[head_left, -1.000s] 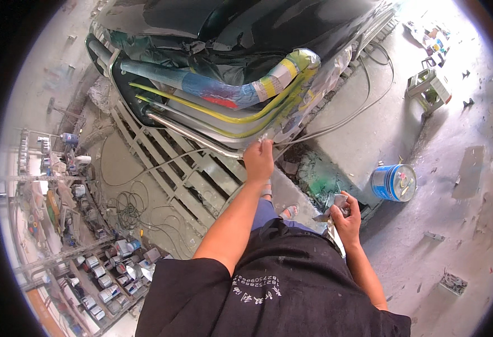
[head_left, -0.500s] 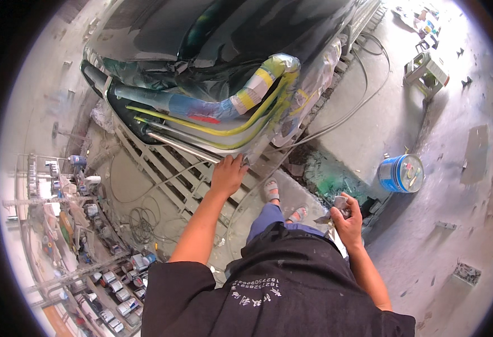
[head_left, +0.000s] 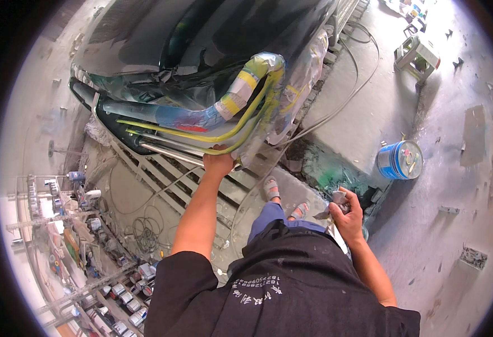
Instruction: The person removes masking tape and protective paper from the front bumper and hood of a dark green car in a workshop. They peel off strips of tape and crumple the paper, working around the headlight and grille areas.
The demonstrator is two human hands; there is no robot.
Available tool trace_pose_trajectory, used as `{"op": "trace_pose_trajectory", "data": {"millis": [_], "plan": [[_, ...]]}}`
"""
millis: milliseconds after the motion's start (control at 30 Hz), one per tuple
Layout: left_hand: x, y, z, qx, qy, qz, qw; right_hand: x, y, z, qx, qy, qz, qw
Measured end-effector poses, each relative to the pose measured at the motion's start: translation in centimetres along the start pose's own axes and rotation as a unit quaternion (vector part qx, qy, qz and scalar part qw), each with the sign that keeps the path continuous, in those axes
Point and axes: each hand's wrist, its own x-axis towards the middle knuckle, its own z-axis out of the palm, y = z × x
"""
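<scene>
The dark, glossy front end of a vehicle (head_left: pixel 140 42) fills the upper middle, with patches of coloured masking on its lower part. My left hand (head_left: pixel 219 164) is at the lower bumper, by the end of a silver trim strip (head_left: pixel 170 153) and just below a yellow-edged strip (head_left: pixel 193 136). Its fingers are bent in against the bumper, and their tips are hidden. To the right, away from the vehicle, my right hand (head_left: pixel 348 218) is closed on crumpled grey paper (head_left: pixel 339 197), parts of which stick out between thumb and fingers.
A blue bucket (head_left: pixel 399 160) with a lid stands at the right, and a plastic stool (head_left: pixel 417 59) farther off. Hoses (head_left: pixel 364 84) run over the floor. A slatted metal frame (head_left: pixel 170 182) lies below the bumper. Shelves with several cans (head_left: pixel 125 303) line the lower left.
My left hand has moved slightly up and left along the bumper, its fingers now in under the yellow-edged strip. My right hand still holds the grey paper. The whole view has shifted slightly.
</scene>
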Motion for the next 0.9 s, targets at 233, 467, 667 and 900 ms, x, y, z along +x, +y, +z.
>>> {"op": "trace_pose_trajectory", "data": {"millis": [233,467,667,900], "plan": [[2.7,-0.6,-0.3,-0.023,-0.178,-0.006,0.984,-0.4,-0.4,-0.1,-0.005,0.010,0.013,1.000],[5.1,-0.9,0.4,-0.290,-0.167,0.068,0.940,-0.5,-0.3,-0.2,-0.018,0.018,0.005,1.000],[5.7,1.9,2.3,-0.526,-0.147,-0.018,0.837,-1.0,-0.7,-0.5,-0.054,0.017,0.016,0.998],[6.2,2.7,2.3,-0.493,-0.041,-0.090,0.864,-1.4,0.5,-0.8,-0.059,0.047,0.025,0.997]]}}
